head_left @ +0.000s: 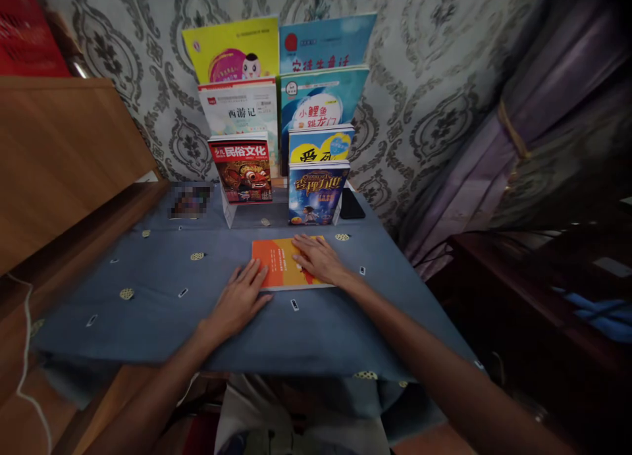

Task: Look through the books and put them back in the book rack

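An orange book [276,264] lies flat on the cloth-covered table, turned sideways, its lettering running along the short side. My left hand [240,295] rests at the book's left edge, fingers stretched out, fingertips on the cover and thumb on the cloth. Flat across the right part of the cover lies my right hand [320,259], its fingers extended and hiding some of the picture. Just behind the book stands a clear tiered rack [257,215]. On it are a red-topped book [241,172] at the left and a dark blue book [316,193] at the right.
Higher on the rack stand a white book [239,109], a yellow book [232,50] and several blue ones. A black phone-like slab [352,205] lies right of the rack, a blurred-out item [190,201] left. Wooden furniture [64,159] borders the table's left; a purple curtain [474,145] hangs right.
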Demonstrator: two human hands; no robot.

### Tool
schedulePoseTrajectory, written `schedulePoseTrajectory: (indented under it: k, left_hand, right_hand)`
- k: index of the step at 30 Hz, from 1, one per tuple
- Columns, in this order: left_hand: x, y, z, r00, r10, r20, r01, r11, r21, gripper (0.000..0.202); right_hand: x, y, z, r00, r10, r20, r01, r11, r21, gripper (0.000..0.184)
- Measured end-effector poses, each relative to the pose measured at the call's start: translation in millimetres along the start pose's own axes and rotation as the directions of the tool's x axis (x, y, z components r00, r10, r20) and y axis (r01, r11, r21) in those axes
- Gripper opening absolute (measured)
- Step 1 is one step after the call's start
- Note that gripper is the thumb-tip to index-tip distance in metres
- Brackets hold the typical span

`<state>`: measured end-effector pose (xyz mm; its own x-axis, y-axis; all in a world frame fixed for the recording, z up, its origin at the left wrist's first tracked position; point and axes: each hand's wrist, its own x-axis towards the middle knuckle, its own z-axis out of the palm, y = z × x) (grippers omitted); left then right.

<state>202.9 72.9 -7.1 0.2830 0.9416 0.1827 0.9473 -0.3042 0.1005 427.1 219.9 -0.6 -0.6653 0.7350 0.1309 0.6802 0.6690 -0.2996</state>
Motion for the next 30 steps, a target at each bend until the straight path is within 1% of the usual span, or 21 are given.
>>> schedulePoseTrajectory:
  k: [4, 8, 10, 13, 18, 21, 23, 27, 30]
  left_hand:
    - [4.3, 2.9, 1.7, 1.0, -0.02, -0.008, 0.02, 0.998, 0.062, 0.049]
    - [8.9, 5.1, -1.6, 1.0, -0.021, -0.006, 0.022, 0.996, 0.091, 0.046]
    - [9.9, 7.4, -5.2, 0.999, -0.037, 0.019, 0.035, 0.994, 0.101, 0.045]
    - [10.8, 12.4, -9.9, 0.997, -0.058, 0.042, 0.052, 0.99, 0.128, 0.043]
    - [12.3, 22.7, -11.8, 0.998, -0.057, 0.004, 0.055, 0.98, 0.192, 0.042]
    - [12.5, 28.3, -11.4, 0.998, -0.062, -0.007, 0.062, 0.973, 0.223, 0.041]
    - [12.2, 30.6, -10.9, 0.998, -0.061, -0.008, 0.061, 0.97, 0.237, 0.041]
    - [11.0, 30.8, -7.9, 0.998, -0.06, -0.023, 0.064, 0.969, 0.238, 0.042]
    - [9.9, 29.9, -6.0, 0.998, -0.063, -0.024, 0.066, 0.972, 0.227, 0.043]
  right_hand:
    - [-19.4, 8.6, 4.9, 0.996, 0.075, -0.044, -0.075, 0.997, -0.004, 0.057]
    - [-52.3, 9.8, 11.1, 0.99, 0.114, -0.086, -0.112, 0.993, 0.027, 0.065]
    - [-69.1, 5.3, 13.6, 0.987, 0.119, -0.104, -0.118, 0.993, 0.017, 0.065]
    - [-89.4, -4.2, 16.0, 0.987, 0.101, -0.125, -0.106, 0.994, -0.031, 0.061]
    - [-107.9, -23.8, 17.5, 0.989, 0.051, -0.141, -0.068, 0.991, -0.114, 0.057]
    - [-108.8, -40.0, 16.9, 0.992, -0.014, -0.127, -0.002, 0.991, -0.131, 0.055]
    - [-104.0, -51.3, 14.8, 0.994, -0.053, -0.097, 0.04, 0.99, -0.134, 0.054]
    - [-82.3, -66.1, 6.2, 0.993, -0.116, -0.022, 0.114, 0.99, -0.084, 0.051]
    - [-61.5, -65.1, -0.6, 0.988, -0.153, 0.017, 0.153, 0.988, -0.019, 0.047]
